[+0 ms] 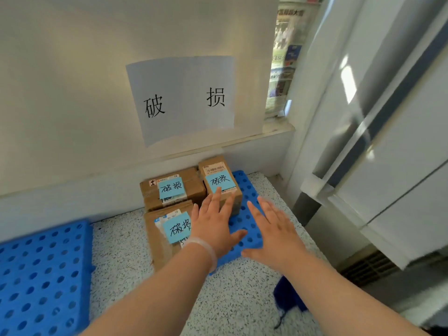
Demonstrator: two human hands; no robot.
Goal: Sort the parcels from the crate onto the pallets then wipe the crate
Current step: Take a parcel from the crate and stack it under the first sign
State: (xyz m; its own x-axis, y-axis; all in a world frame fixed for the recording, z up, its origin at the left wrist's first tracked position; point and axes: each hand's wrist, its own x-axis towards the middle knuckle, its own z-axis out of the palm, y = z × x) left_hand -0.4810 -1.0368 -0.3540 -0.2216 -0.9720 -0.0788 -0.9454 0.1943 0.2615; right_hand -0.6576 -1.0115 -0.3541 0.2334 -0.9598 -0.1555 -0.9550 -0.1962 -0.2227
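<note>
Where the blue pallet [244, 236] meets the wall [72, 93], three parcels [194, 187] sit at 12 o'clock. Left hand [213, 226]: fingers [213, 200] straight, released, over the rightmost parcel [218, 164]. Right hand [274, 234]: likewise released, above the blue pallet.

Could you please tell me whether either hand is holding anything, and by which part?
Nothing is held. The left hand is open, fingertips at the rear right parcel; the right hand is spread open over the blue pallet.

A cream wall [72, 81] bearing a paper sign [184, 98] rises beyond the fingers [213, 200]. Speckled floor [121, 238] spreads to their left; sunlit white panels [388, 117] stand to their right.
</note>
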